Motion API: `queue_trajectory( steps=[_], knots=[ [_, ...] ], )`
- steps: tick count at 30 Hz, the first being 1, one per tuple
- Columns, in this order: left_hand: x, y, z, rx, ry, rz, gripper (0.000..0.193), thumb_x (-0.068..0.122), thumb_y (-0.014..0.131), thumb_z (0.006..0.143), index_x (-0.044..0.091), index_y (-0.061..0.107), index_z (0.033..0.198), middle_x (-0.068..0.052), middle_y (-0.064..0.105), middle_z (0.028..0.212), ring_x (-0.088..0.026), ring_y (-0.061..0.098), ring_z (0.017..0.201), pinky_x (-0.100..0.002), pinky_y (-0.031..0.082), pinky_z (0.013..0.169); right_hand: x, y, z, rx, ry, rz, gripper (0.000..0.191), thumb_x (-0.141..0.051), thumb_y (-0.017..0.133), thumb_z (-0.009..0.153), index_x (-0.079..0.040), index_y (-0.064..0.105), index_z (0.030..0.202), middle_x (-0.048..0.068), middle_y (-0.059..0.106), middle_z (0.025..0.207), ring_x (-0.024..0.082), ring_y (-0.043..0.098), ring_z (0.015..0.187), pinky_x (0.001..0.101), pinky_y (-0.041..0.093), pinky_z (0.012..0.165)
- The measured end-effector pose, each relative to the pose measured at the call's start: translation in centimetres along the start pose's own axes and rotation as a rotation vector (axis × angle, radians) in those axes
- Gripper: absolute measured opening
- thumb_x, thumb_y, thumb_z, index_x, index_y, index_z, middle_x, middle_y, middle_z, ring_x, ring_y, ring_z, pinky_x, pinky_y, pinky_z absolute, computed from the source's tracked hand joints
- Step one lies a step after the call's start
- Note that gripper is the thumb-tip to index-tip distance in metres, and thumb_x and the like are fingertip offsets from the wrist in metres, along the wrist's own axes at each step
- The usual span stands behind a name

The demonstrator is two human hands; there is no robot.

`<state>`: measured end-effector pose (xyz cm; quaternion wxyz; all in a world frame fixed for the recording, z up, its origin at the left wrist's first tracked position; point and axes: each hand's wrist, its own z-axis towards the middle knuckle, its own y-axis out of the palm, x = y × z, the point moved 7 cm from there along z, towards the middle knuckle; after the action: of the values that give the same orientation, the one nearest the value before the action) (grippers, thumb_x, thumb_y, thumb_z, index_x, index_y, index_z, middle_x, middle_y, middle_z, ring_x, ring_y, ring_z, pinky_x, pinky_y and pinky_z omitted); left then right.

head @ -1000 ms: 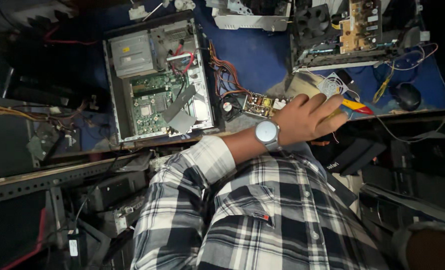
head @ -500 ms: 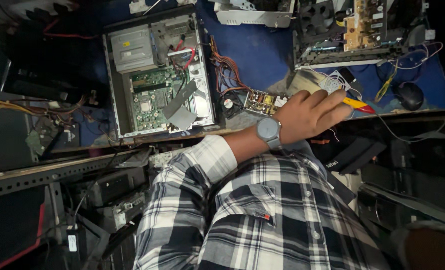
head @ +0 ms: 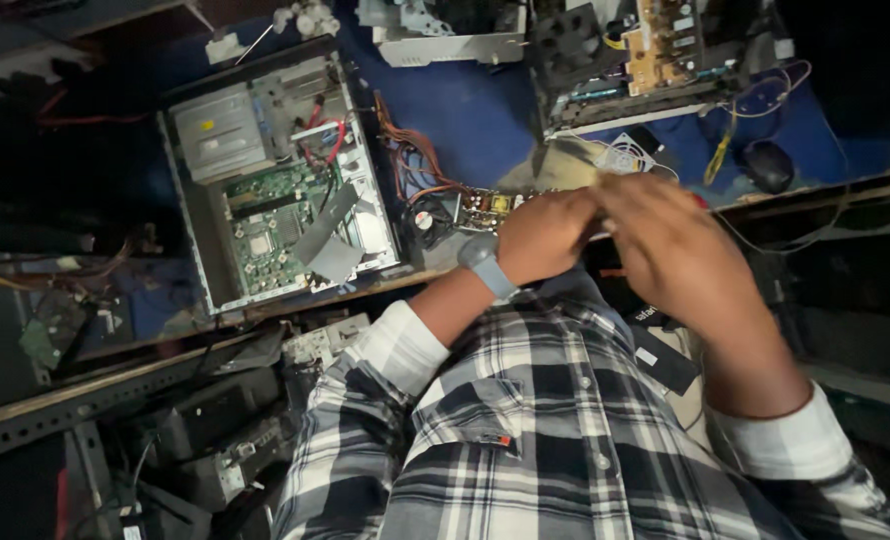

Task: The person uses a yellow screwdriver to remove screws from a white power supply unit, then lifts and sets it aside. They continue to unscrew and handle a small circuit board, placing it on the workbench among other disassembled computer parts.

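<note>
My left hand (head: 543, 235), with a grey wristwatch (head: 487, 272) on it, is curled at the front edge of the blue-topped bench (head: 475, 115). My right hand (head: 677, 255) is motion-blurred and reaches across, its fingertips meeting the left hand's knuckles. What lies under or between the hands is hidden. Just left of them sits a small circuit board (head: 485, 208) with a little fan (head: 425, 220) and a bundle of orange and red wires (head: 415, 165). A pale sheet (head: 575, 165) lies behind the hands.
An open desktop computer case (head: 275, 195) lies on its side at left, green motherboard (head: 265, 230) exposed. A dismantled unit with a tan board (head: 655, 45) stands at back right, a dark mouse (head: 765, 165) beside it. Old drives and cables fill the shelf (head: 215, 430) below.
My right hand has come into view and swung in over my left hand. The left hand has gone from lying flat on the pale sheet to curled. The camera has moved closer.
</note>
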<state>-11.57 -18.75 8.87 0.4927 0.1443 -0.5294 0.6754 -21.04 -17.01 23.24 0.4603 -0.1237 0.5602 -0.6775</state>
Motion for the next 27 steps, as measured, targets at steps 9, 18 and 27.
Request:
queue_trajectory(
  steps=[9, 18, 27],
  knots=[
    [1.2, -2.9, -0.6, 0.225, 0.068, -0.173, 0.032, 0.018, 0.077, 0.082, 0.011, 0.066, 0.112, -0.013, 0.069, 0.112, -0.033, 0.070, 0.102, -0.040, 0.058, 0.088, 2.5, 1.7, -0.5, 0.003, 0.161, -0.258, 0.036, -0.038, 0.087, 0.083, -0.007, 0.072, 0.091, 0.009, 0.073, 0.088, 0.028, 0.072, 0.080, 0.0379, 0.056, 0.072],
    [-0.4, -2.1, -1.0, 0.193, -0.170, -0.334, 0.055, 0.019, 0.073, 0.092, 0.005, 0.051, 0.141, -0.011, 0.072, 0.114, -0.033, 0.074, 0.104, -0.040, 0.059, 0.086, 0.0, -0.6, 1.0, 0.131, -0.048, 0.102, 0.035, -0.014, 0.074, 0.084, 0.004, 0.067, 0.113, 0.020, 0.069, 0.106, 0.038, 0.069, 0.091, 0.0416, 0.056, 0.075],
    [1.7, -2.9, -1.5, 0.264, -0.026, -0.244, 0.044, 0.010, 0.070, 0.083, 0.011, 0.066, 0.128, -0.011, 0.071, 0.126, -0.031, 0.072, 0.111, -0.040, 0.059, 0.095, 3.1, 1.9, -0.3, -0.010, 0.311, -0.307, 0.042, -0.047, 0.087, 0.084, -0.008, 0.070, 0.086, 0.011, 0.068, 0.071, 0.032, 0.066, 0.062, 0.0422, 0.051, 0.054]
  ],
)
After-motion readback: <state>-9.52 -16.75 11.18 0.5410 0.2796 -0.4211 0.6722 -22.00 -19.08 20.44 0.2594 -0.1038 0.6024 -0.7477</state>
